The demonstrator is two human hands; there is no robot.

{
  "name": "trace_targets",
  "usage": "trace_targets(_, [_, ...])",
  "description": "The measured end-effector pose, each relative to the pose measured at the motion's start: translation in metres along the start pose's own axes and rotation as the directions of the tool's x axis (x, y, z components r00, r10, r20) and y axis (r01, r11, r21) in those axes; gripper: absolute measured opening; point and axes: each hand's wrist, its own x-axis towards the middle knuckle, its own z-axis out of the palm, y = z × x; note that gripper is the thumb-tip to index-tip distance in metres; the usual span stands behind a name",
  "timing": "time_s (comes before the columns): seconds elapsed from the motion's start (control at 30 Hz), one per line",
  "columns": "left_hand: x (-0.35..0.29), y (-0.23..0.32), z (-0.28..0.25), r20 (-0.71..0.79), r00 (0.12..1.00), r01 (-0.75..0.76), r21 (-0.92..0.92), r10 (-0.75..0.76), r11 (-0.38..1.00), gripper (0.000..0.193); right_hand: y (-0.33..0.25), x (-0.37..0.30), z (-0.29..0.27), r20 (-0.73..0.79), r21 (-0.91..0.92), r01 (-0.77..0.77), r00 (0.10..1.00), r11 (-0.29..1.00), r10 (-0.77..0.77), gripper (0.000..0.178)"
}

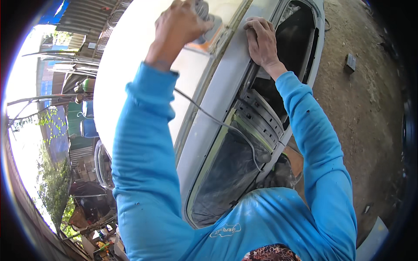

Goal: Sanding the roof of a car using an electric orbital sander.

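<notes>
Two hands in use, top of frame: tool [203,9] gripped by the left hand [179,25] over the smooth, pale, curved roof [141,43]; right hand [263,40] rested on the matte grey rail [223,75], fingers bent, nothing seen held. Tool best kept flat, lightly pressed; cord [217,122] best kept slack across wrinkled dark film [228,174].

White script [225,230] on blue shirt [272,213]
</notes>
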Motion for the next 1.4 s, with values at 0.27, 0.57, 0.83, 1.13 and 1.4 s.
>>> trace_targets(0.27, [-0.119, 0.004, -0.062, 0.161, 0.960, 0.228, 0.037, -0.231, 0.973, 0.067, -0.006, 0.000, 0.000, -0.008, -0.020, -0.065, 0.998, 0.998, 0.065, 0.012])
trace_targets(0.57, [-0.040, -0.009, -0.018, 0.087, 0.986, 0.132, 0.142, -0.145, 0.981, 0.065, -0.002, -0.001, 0.002, -0.008, -0.015, -0.103, 0.995, 0.995, 0.103, 0.013])
trace_targets(0.83, [-0.032, -0.002, -0.017, 0.003, 0.997, 0.082, 0.013, -0.082, 0.997, 0.070, 0.004, 0.001, 0.000, 0.024, -0.054, -0.016, 1.000, 0.998, 0.018, 0.013])
trace_targets(1.13, [-0.226, -0.004, -0.101, 0.079, 0.947, 0.310, 0.027, -0.311, 0.950, 0.064, 0.021, 0.002, 0.005, 0.033, -0.054, 0.097, 0.995, 0.994, -0.095, 0.015])
trace_targets(1.4, [-0.406, -0.003, -0.176, 0.060, 0.821, 0.562, 0.094, -0.568, 0.822, 0.061, 0.033, 0.002, 0.011, 0.065, -0.075, 0.101, 0.993, 0.992, -0.097, 0.016])
